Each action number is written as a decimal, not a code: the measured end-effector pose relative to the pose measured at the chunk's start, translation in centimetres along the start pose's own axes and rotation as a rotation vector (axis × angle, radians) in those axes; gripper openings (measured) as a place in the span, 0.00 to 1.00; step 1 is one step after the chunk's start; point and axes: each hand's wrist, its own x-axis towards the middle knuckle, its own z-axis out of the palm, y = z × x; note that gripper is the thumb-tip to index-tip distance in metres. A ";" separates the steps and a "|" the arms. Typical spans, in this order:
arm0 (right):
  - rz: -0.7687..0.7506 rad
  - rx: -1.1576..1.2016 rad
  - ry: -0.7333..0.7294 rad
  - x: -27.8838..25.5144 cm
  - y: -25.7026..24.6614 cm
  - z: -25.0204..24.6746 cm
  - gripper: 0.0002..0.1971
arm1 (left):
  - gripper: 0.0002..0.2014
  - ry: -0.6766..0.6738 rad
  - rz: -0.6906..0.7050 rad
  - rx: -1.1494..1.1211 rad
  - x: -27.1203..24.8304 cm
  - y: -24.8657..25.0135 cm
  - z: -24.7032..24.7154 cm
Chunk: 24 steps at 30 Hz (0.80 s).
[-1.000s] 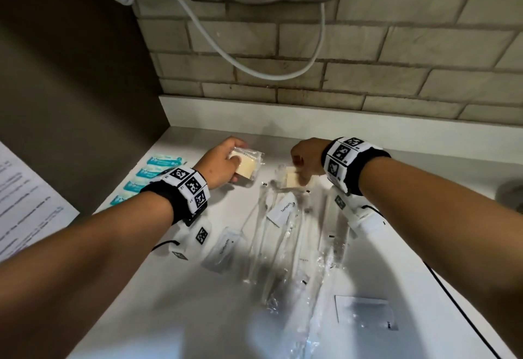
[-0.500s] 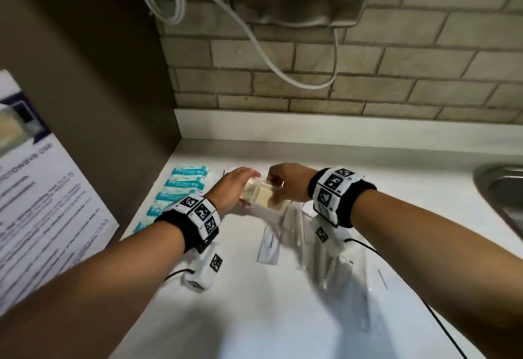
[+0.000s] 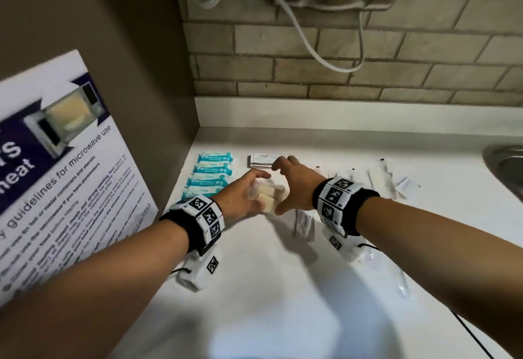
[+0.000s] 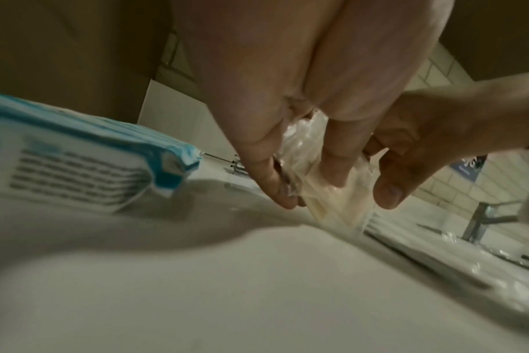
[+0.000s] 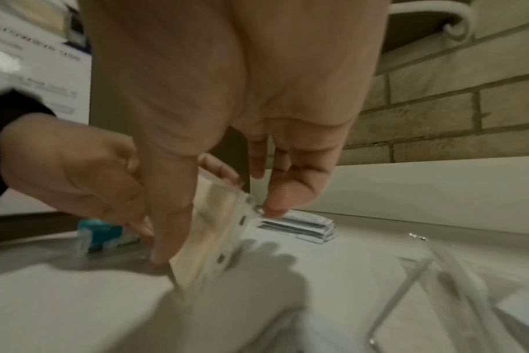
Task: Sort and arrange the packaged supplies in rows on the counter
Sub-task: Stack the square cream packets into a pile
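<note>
Two cream blocks in clear wrap point(image 3: 267, 198) point(image 4: 332, 203) point(image 5: 209, 229) sit low over the white counter point(image 3: 283, 288), tilted on edge. My left hand point(image 3: 254, 191) point(image 4: 308, 181) pinches the wrap between thumb and fingers. My right hand point(image 3: 283, 189) point(image 5: 218, 234) arches over them from the right; its thumb lies flat against the blocks' side and its fingers stay straight. A row of teal packets point(image 3: 212, 174) point(image 4: 76, 167) lies to the left. A stack of white sachets point(image 3: 263, 159) point(image 5: 299, 227) sits just behind the hands.
Long clear-wrapped items point(image 3: 368, 180) point(image 5: 438, 274) lie scattered to the right. A steel sink point(image 3: 506, 166) is at the far right edge. A brown side wall carries a microwave poster point(image 3: 56, 174) on the left. White cables point(image 3: 311, 47) hang on the brick wall.
The hands have brought the two wrapped blocks together and lowered them to the counter beside the teal row. My head has tilted up and left, so more wall and poster show.
</note>
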 end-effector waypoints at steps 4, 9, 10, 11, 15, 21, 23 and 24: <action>-0.005 -0.251 -0.169 -0.4 -0.6 0.8 0.27 | 0.35 -0.053 -0.011 0.041 -0.6 -0.5 0.6; -0.075 -0.306 -0.145 -0.9 -0.7 1.8 0.13 | 0.31 -0.053 -0.068 0.641 -0.8 -0.1 -0.1; -0.089 -0.312 -0.143 -0.9 -0.7 1.9 0.17 | 0.30 -0.041 -0.094 0.720 -0.9 -0.1 -0.1; -0.107 -0.307 -0.140 -0.9 -0.7 2.0 0.22 | 0.30 -0.030 -0.108 0.751 -1.0 0.0 -0.2; -0.133 -0.258 -0.155 -0.7 -0.5 2.1 0.24 | 0.27 -0.037 -0.135 0.711 -1.3 0.1 -0.1; -0.143 -0.280 -0.157 -1.1 -0.6 2.2 0.19 | 0.16 0.058 -0.072 0.742 -1.6 0.3 0.8; -0.162 -0.287 -0.134 -1.1 -0.5 1.6 0.19 | 0.14 0.093 -0.038 0.761 -1.7 0.9 0.8; -0.168 -0.285 -0.120 -1.0 -0.5 1.4 0.20 | 0.13 0.116 -0.023 0.766 -1.8 1.1 0.8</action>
